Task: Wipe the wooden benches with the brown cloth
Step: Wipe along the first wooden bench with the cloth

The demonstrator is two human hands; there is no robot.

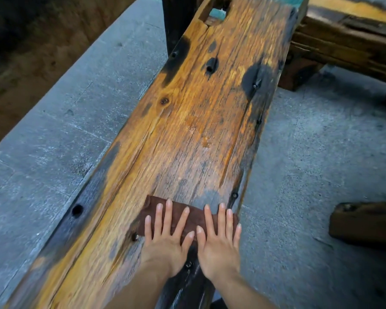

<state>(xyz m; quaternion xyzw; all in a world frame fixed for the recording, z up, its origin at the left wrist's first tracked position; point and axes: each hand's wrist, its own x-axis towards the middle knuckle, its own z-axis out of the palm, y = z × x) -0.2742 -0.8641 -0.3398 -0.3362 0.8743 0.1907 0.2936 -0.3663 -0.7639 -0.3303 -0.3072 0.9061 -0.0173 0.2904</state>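
Both the left hand (165, 239) and the right hand (220, 239) lie flat, fingers spread, pressing the brown cloth (187, 216) onto the wooden bench (194, 121) beneath them, gripping nothing. Spread palms likely share pressure across it, with most of the plank stretching ahead unwiped

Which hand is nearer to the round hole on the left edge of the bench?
Left. The left hand presses the brown cloth to the right of the round hole; the right hand lies further right, on the cloth's other end.
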